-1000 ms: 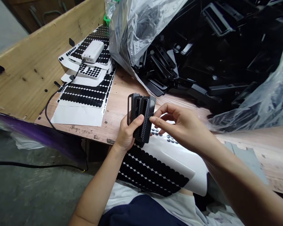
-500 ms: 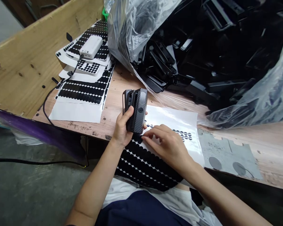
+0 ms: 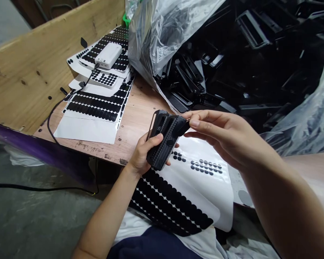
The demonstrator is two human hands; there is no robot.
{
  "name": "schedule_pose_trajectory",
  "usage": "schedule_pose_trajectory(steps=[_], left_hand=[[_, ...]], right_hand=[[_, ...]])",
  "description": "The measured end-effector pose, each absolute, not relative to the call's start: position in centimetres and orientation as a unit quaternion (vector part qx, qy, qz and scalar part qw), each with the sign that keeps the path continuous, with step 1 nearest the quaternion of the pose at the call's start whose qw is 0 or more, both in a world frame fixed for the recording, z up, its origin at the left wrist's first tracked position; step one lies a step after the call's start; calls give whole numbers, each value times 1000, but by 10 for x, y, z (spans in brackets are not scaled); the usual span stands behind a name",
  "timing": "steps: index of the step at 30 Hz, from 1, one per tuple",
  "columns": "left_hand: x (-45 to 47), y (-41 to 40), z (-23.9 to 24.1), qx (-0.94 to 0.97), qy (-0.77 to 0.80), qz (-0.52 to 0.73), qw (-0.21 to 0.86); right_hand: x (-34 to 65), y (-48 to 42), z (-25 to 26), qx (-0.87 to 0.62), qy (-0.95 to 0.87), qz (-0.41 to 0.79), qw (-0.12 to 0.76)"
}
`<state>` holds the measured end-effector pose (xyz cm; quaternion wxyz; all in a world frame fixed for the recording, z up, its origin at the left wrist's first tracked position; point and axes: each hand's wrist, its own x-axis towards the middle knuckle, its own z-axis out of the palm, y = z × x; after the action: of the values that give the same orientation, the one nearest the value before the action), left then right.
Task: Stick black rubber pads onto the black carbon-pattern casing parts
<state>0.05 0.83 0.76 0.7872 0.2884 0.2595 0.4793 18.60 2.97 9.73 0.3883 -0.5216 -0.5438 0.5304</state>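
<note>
My left hand (image 3: pixel 143 153) is wrapped round a black plastic part (image 3: pixel 162 149) with a carbon-fibre pattern, an open frame along its left side and a round dark spot on its face. At the part's upper right end, my right hand (image 3: pixel 216 133) pinches a black sticker (image 3: pixel 185 127) between thumb and forefinger. The sticker lies against or just over the part; I cannot tell how much of it touches. Below both hands, a white sheet of black stickers (image 3: pixel 172 196) hangs over the table edge, on top of another sheet with small black dots (image 3: pixel 206 166).
A clear plastic bag (image 3: pixel 151 43) full of black plastic parts (image 3: pixel 187 77) fills the back right. At the left, a white power bank (image 3: pixel 108 54) with a black cable (image 3: pixel 52 118) rests on stacked sticker sheets (image 3: pixel 94 108). A wooden board (image 3: pixel 43 68) borders the table.
My right hand has moved up from the sticker sheet to the part's upper end, with a black sticker in its fingertips. The part has tilted clockwise and shifted slightly down in my left hand.
</note>
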Motion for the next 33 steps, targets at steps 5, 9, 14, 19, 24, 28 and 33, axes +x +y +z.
schedule_pose_trajectory(steps=[5, 9, 14, 19, 24, 28, 33], left_hand=[[1, 9, 8, 288, 261, 469, 793], [1, 9, 9, 285, 253, 471, 796], [1, 10, 9, 293, 249, 466, 797], [1, 10, 8, 298, 249, 465, 796], [1, 10, 7, 295, 250, 468, 795], [1, 9, 6, 295, 252, 469, 794], [2, 9, 4, 295, 260, 471, 790]], right_hand=[[181, 28, 97, -511, -556, 530, 387], [180, 29, 96, -498, -557, 537, 392], [180, 30, 96, -498, -558, 535, 392], [182, 29, 94, -490, -567, 528, 400], [183, 26, 90, -500, -595, 484, 403], [182, 24, 91, -519, -619, 435, 399], [180, 23, 93, -519, -643, 402, 395]])
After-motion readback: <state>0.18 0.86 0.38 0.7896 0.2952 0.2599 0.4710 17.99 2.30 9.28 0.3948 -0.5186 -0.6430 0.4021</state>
